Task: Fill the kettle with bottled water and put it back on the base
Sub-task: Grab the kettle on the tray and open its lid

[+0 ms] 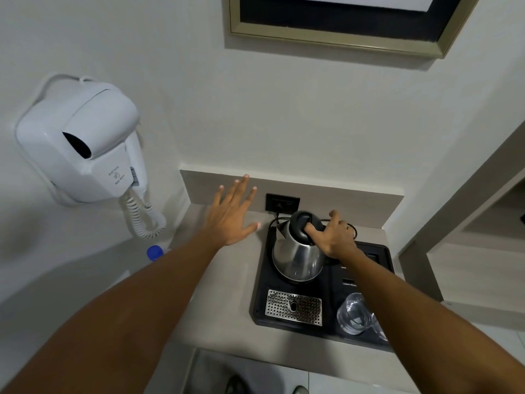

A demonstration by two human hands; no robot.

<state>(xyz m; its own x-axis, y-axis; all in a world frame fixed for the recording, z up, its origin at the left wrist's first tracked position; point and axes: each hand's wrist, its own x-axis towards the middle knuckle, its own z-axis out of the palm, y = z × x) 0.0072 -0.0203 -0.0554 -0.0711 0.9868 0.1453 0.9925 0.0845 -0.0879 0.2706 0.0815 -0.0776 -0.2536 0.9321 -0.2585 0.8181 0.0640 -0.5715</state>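
A steel kettle (297,255) with a black lid stands on its base at the back of a black tray (260,297). My right hand (333,236) is wrapped around the kettle's black handle, thumb on the lid end. My left hand (233,214) hovers flat with fingers spread over the counter, left of the kettle and holding nothing. The blue cap of a water bottle (154,252) shows at the counter's left edge; my left forearm hides the bottle's body.
A wall socket (282,202) with the kettle's cord sits behind the tray. A perforated metal drip plate (294,307) and upturned glasses (353,313) occupy the tray's front. A white wall-mounted hair dryer (82,143) hangs left. A framed picture (341,21) hangs above.
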